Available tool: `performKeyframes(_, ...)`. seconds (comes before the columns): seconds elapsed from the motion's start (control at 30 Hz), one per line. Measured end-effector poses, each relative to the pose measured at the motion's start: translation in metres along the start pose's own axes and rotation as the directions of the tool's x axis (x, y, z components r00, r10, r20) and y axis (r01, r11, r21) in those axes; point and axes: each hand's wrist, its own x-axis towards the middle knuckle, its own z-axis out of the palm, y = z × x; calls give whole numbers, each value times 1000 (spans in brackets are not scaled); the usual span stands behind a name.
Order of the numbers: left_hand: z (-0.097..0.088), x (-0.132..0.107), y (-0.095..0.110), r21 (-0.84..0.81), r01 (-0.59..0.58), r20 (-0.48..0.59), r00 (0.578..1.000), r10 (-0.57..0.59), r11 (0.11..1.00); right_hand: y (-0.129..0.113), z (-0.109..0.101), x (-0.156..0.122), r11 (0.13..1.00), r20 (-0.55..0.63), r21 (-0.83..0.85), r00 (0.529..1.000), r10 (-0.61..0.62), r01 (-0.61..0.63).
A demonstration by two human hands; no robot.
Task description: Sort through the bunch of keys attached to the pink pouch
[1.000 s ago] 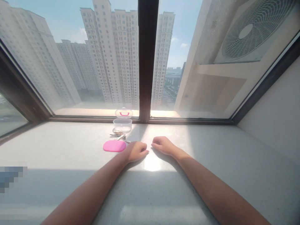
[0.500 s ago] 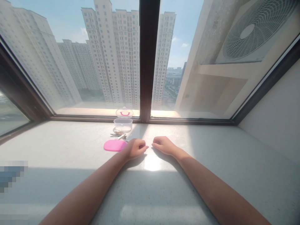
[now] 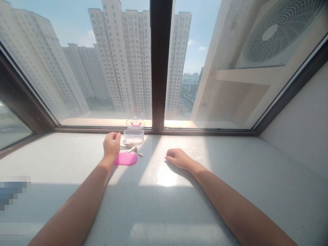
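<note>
My left hand (image 3: 112, 144) is raised at the left of a small clear plastic box (image 3: 134, 136), its fingers curled and thumb drawn in. Whether anything is between those fingers is hidden. The box stands upright with its lid (image 3: 135, 123) tipped up behind it, a pink curved handle on it. In front of the box lies a loose pile of thin metal pieces (image 3: 130, 147), too small to name. A flat pink oval piece (image 3: 126, 159) lies before the pile, beside my left wrist. My right hand (image 3: 178, 158) rests on the sill, loosely closed, with nothing seen in it.
The pale stone sill (image 3: 153, 208) spreads under both arms, with bright sun patches. Dark window frames (image 3: 159, 85) rise just behind the box. A white wall (image 3: 302, 123) bounds the right side.
My left hand has moved left and away from me, from near my right hand to the left side of the box. The right hand has stayed in place.
</note>
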Motion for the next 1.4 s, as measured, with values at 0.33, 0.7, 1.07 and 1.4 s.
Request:
performKeyframes(0.33, 19, -2, -28, 237, 139, 338, 916, -216, 961, -4, -2, -1, 1000, 1, 17, 1000, 7, -7)
performKeyframes(0.7, 18, -18, 1, 300, -35, 516, 847, -131, 953, -7, -3, -1, 1000, -4, 6, 1000, 5, -5)
performKeyframes(1.07, 28, -27, 7, 303, -241, 553, 832, 36, 922, -5, -3, -2, 1000, -6, -5, 1000, 6, -6)
performKeyframes(1.4, 32, -25, 2, 159, -222, 569, 817, 94, 962, -5, -4, -2, 1000, -5, -10, 1000, 6, -6)
